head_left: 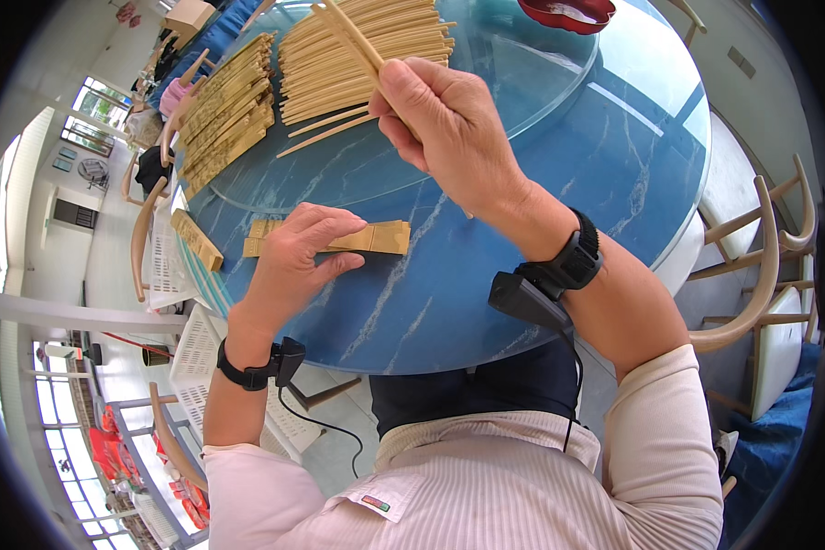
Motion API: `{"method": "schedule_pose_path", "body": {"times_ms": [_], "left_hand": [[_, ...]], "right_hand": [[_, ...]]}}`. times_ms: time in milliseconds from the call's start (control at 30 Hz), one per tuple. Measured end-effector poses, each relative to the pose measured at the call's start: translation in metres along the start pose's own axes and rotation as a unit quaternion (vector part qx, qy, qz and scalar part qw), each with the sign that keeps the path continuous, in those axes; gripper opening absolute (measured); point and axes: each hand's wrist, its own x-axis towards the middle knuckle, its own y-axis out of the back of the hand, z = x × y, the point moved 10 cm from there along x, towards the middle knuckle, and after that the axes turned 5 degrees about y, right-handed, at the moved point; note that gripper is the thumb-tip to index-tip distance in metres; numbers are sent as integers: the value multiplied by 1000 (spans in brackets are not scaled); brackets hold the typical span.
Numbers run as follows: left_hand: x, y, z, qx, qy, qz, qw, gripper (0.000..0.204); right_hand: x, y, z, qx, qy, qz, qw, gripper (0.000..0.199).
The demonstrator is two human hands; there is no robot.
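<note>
My right hand [449, 128], raised over the table, is closed around a pair of wooden chopsticks [353, 37] that point up and away. Under my left hand [302, 247] lie gold paper sleeves [390, 237], their ends showing on both sides of it. The left thumb and forefinger stand apart with nothing visible between them; whether the other fingers touch the paper cannot be made out. Beyond the hands spreads a pile of loose wooden chopsticks [312, 87]. To its left is a row of patterned gold chopstick sleeves [225, 115], apparently filled.
The round blue marbled table [486, 293] carries a glass turntable [522, 110]. A red dish [573, 14] sits at the far right. Another gold stack [197, 240] lies by the left edge. Wooden chairs [765, 266] and a white plastic crate [197, 367] surround the table.
</note>
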Motion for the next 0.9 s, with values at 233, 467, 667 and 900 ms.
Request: {"method": "schedule_pose_path", "body": {"times_ms": [233, 467, 667, 900], "left_hand": [[9, -26, 10, 137, -43, -29, 989, 49], [9, -14, -7, 78, 4, -12, 997, 43], [11, 19, -1, 38, 50, 54, 997, 46], [12, 62, 54, 81, -79, 273, 955, 39]], "right_hand": [[-3, -3, 13, -56, -4, -10, 998, 50], [-2, -10, 17, -89, -42, -44, 994, 43], [-10, -22, 32, -179, -93, -139, 970, 38], [-3, -5, 25, -135, -90, -60, 985, 18]]}}
